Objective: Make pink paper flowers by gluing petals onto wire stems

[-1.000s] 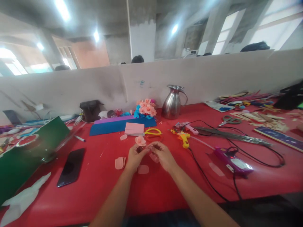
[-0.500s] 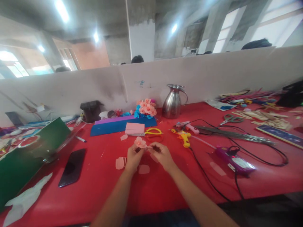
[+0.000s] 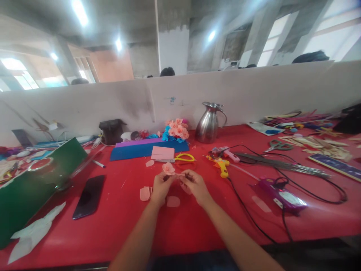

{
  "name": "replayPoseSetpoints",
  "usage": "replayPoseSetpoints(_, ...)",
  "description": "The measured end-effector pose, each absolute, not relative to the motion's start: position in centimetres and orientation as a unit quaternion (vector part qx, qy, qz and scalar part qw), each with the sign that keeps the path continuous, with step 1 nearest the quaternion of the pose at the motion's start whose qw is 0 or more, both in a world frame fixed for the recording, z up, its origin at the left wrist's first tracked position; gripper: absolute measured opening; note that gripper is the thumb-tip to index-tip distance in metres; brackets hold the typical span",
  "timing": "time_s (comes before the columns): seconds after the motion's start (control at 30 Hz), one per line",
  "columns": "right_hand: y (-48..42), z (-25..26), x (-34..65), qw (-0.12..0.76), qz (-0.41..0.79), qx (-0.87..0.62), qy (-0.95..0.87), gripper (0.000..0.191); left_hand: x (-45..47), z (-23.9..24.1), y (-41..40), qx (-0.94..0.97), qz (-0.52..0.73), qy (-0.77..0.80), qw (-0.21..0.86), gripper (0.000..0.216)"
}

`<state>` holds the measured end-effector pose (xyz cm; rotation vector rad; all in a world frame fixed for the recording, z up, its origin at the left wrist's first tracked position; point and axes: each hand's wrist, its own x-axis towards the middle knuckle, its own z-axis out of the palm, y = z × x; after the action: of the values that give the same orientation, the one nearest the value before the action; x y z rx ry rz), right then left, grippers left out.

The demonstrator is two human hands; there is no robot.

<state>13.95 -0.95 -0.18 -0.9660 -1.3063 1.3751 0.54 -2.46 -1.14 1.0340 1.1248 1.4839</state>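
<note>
Between the thumb and fingers of my left hand is a pink paper flower, its bloom facing up. My right hand pinches a pink paper petal close beside the flower; the fingers partly hide it. The two hands nearly meet. On the red table below them lies a loose pink petal. A small stack of pink petals rests left of my left hand. Just beyond the hands are yellow-handled scissors and a folded pink paper piece.
A yellow glue gun and its black cord lie to the right, near a purple power strip. At the back stand a steel jug and a bunch of pink flowers. A phone lies left.
The whole view has shifted slightly. Both hands keep their hold on the flower and petal, with only small finger movement in the right hand.
</note>
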Motion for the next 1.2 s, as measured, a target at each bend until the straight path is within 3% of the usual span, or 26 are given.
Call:
replayPoseSetpoints(0.13, -1.0, -0.4, 13.9, 0.475, 0.550, -0.411, -0.550, 0.026, 0.5, -1.4, -2.3, 0.415, 0.615, 0.452, 0.495, 0.026)
replayPoseSetpoints(0.33, 0.1, -1.3, 15.1, 0.496, 0.413, -0.466, -0.605, 0.014, 0.3, -1.2, -2.5, 0.408, 0.613, 0.473, 0.484, 0.029)
replayPoseSetpoints(0.6, 0.6, -0.3, 17.2, 0.496, 0.552, -0.411, -0.530, 0.009, -0.6, -1.3, -1.9, 0.370, 0.642, 0.521, 0.423, 0.025)
replayPoseSetpoints(0.7, 0.7, -0.5, 17.3, 0.454, 0.508, -0.438, -0.586, 0.012, -1.3, -1.4, -1.6, 0.371, 0.646, 0.529, 0.406, 0.026)
replayPoseSetpoints(0.87, 0.3, -1.2, 16.4, 0.301, 0.375, -0.427, -0.766, 0.019, -2.3, -1.6, -1.3, 0.365, 0.657, 0.533, 0.389, 0.025)
replayPoseSetpoints(0.97, 0.1, -1.5, 16.0, 0.302, 0.242, -0.414, -0.824, 0.039, -2.6, -1.5, -1.2, 0.353, 0.667, 0.530, 0.388, 0.024)
replayPoseSetpoints(1.03, 0.1, -1.6, 16.0, 0.301, 0.221, -0.419, -0.828, 0.050, -2.7, -1.4, -1.2, 0.342, 0.674, 0.528, 0.388, 0.022)
replayPoseSetpoints(1.2, 0.2, -1.6, 16.6, 0.263, 0.220, -0.414, -0.843, 0.048, -3.3, -0.7, -1.2, 0.308, 0.705, 0.502, 0.396, 0.019)
